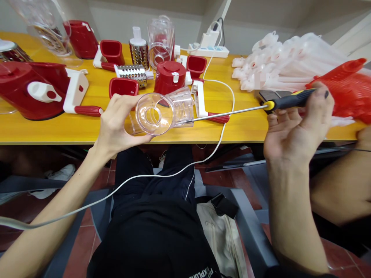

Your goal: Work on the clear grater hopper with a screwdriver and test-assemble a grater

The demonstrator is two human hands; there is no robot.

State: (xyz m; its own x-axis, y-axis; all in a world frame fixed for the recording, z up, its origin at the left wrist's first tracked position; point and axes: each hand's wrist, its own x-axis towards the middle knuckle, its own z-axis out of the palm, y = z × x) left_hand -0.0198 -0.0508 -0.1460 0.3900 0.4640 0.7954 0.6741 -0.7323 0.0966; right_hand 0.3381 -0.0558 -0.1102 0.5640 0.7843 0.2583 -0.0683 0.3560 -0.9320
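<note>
A clear plastic housing (162,114) is held in the left hand (117,123), with the fingers curled around its wide round mouth, just in front of the near edge of the yellow table (43,131). A long screwdriver (255,108) with a black and yellow handle is gripped by the right hand (295,129), the fingers being closed over the handle at about 3 o'clock from the housing. The thin metal shaft is laid almost level, and its tip is brought to the narrow end of the housing at the 3 o'clock side; whether the tip is already seated in a screw cannot be told. The step in hand is judged to be the working of a fastener on this clear part, and for the next move a steady hold of the housing and a straight line of the shaft are called for. Nothing is seen inside the housing except its own inner ring. At 11 o'clock a red base (169,77) is placed, closed by its own top, and two steel grater drums (136,63) are seen further at 11 o'clock. An open red hopper (111,52) beside them appears empty. At 1 o'clock a pile of clear plastic bags (284,58) is laid, and a red basket (348,90) is partly seen at 3 o'clock.
</note>
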